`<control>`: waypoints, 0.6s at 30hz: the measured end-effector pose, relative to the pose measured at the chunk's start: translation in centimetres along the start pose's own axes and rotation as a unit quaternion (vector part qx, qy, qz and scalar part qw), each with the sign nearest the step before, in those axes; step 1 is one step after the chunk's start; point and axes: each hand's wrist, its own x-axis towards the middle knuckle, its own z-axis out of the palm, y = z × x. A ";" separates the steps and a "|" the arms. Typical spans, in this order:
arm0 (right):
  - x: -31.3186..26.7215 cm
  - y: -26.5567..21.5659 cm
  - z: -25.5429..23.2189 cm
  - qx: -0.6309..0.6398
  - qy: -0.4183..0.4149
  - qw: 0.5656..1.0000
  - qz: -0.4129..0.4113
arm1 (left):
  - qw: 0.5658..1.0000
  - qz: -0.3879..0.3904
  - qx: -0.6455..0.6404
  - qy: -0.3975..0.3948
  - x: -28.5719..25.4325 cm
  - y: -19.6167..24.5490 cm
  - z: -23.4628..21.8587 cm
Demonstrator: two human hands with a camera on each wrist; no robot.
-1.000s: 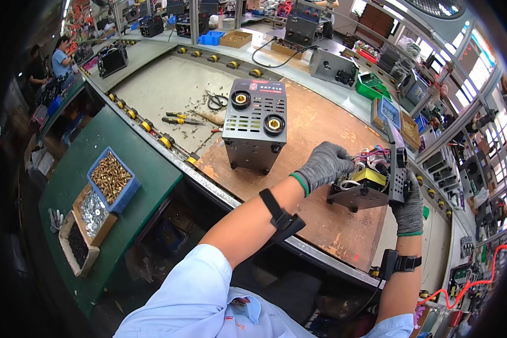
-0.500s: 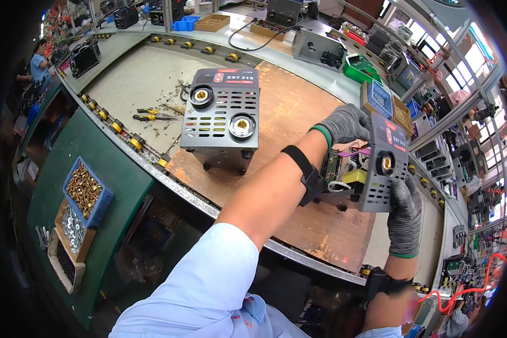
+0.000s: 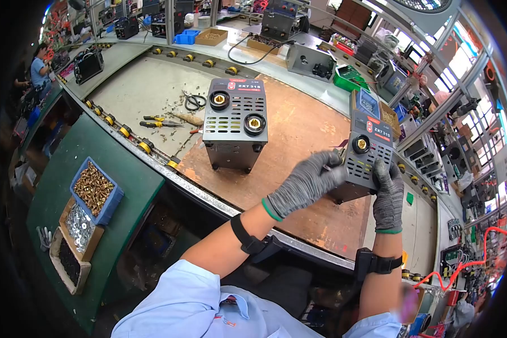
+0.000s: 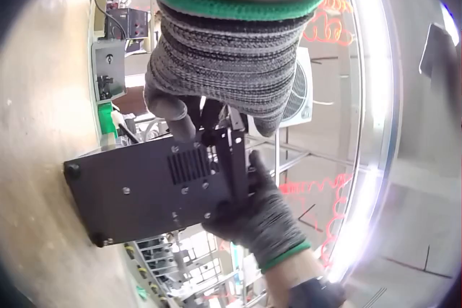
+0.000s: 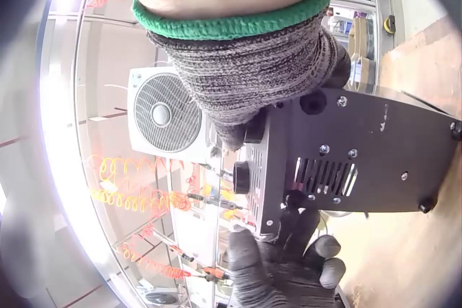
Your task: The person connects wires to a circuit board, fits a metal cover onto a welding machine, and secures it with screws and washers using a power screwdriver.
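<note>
A grey unit with a slotted ZX7 315 front panel (image 3: 369,147) is at the right of the board, its panel facing up towards the head camera. My right hand (image 3: 388,203) grips the panel's lower right edge, thumb on the face. Beside the lower left edge is my left hand (image 3: 308,185), fingers loosely bent; the right wrist view shows this hand (image 5: 285,272) close under the unit, thumb and fingers apart. The dark vented plate (image 4: 144,189) with small feet faces the left wrist camera. The unit's inside is hidden.
A second ZX7 315 unit (image 3: 235,127) stands left on the brown board (image 3: 304,121). Pliers (image 3: 160,122) and loose screws lie beyond it. On the green table (image 3: 118,169) are a blue screw bin (image 3: 115,197), a washer box (image 3: 94,239) and a black-parts box (image 3: 80,281).
My left hand has come away from the panel's top, down and left. The panel has tipped back to face upward, and the wires inside no longer show. My right hand keeps its grip.
</note>
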 end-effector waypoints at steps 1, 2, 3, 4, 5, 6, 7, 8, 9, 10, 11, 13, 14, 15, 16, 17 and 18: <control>0.1 0.3 -0.2 0.014 0.005 1.000 0.008 | 1.000 0.004 -0.003 -0.004 0.0 -0.4 0.0; 0.3 0.5 -0.2 0.010 0.014 1.000 0.012 | 0.997 0.046 0.061 0.001 0.3 -1.3 0.1; 0.2 0.4 -0.2 0.007 0.019 1.000 0.007 | 0.988 0.089 0.124 0.007 0.7 -2.2 0.1; 0.1 0.1 -0.2 -0.020 0.022 1.000 0.010 | 0.989 0.072 0.129 -0.007 1.3 -2.0 -0.1; 0.0 -0.1 -0.2 -0.048 0.025 0.998 0.014 | 0.989 0.077 0.124 -0.012 1.7 -2.0 -0.1; -0.3 -0.1 0.1 -0.043 0.036 0.998 0.013 | 0.987 0.085 0.137 -0.016 2.0 -2.0 -0.2; -0.2 0.1 0.0 -0.046 0.039 0.998 0.010 | 0.984 0.091 0.152 -0.019 2.2 -1.7 -0.4; -0.3 0.4 -0.1 -0.023 0.045 0.998 0.029 | 0.984 0.090 0.149 -0.026 2.6 -1.9 -0.5; -0.3 0.7 -0.3 0.000 0.050 0.998 0.049 | 0.984 0.092 0.147 -0.027 2.7 -2.0 -0.6; -0.6 0.6 -0.1 0.038 0.058 0.996 0.062 | 0.985 0.107 0.127 -0.055 2.8 -1.8 -0.9; -0.5 0.8 -0.3 0.036 0.058 0.996 0.061 | 0.983 0.120 0.107 -0.084 2.9 -1.7 -1.2; -0.4 1.4 -0.8 0.086 0.051 0.992 0.079 | 0.984 0.107 0.111 -0.085 3.4 -1.4 -1.3; -0.7 1.4 -0.6 0.077 0.079 0.991 0.080 | 0.985 0.093 0.116 -0.087 3.5 -1.4 -1.2; -0.6 1.8 -0.7 0.076 0.082 0.990 0.084 | 0.985 0.089 0.114 -0.090 3.6 -1.7 -0.9; -0.3 2.2 -0.7 0.080 0.101 0.989 0.078 | 0.989 0.082 0.098 -0.074 3.8 -1.9 -0.7; -0.1 2.5 -0.7 0.084 0.119 0.987 0.073 | 0.992 0.075 0.082 -0.058 4.0 -1.9 -0.4; -0.1 2.7 -0.7 0.097 0.111 0.987 0.067 | 0.994 0.061 0.071 -0.062 4.0 -2.1 -0.4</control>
